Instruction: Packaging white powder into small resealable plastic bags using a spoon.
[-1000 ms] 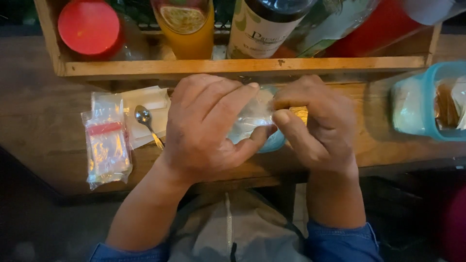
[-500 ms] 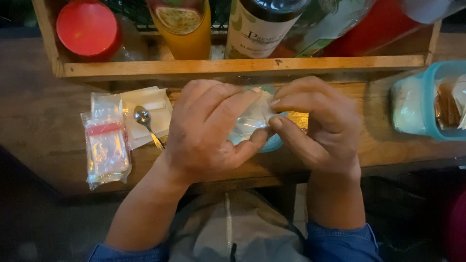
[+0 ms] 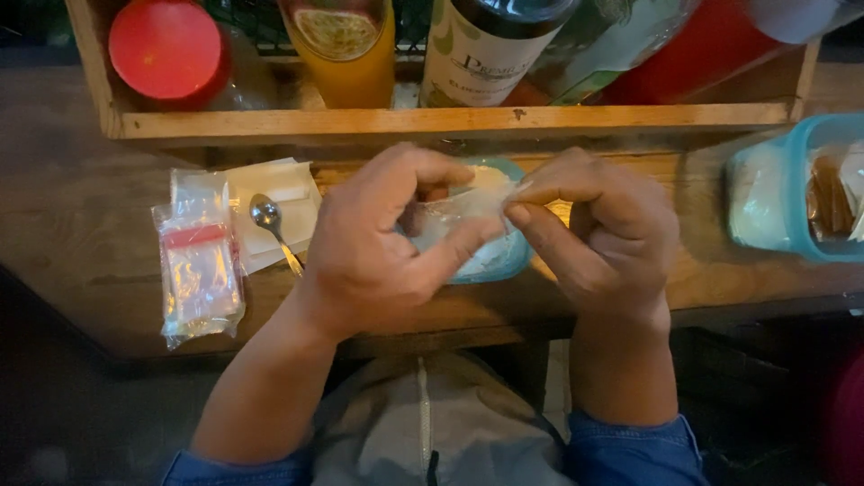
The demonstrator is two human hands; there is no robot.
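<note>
Left hand [image 3: 378,238]: pinched on the small clear bag [image 3: 450,216]
Right hand [image 3: 598,229]: pinched on the bag's right edge
Bag axis: left-right, between both hands, above the teal tub [image 3: 499,261]

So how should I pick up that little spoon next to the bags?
Probably by its handle. The spoon lies flat on the white paper, bowl toward the wooden crate, thin handle pointing at the table's near edge. Come from above at the near end and pinch the handle's sides; the plastic bags crowd its left.
</note>
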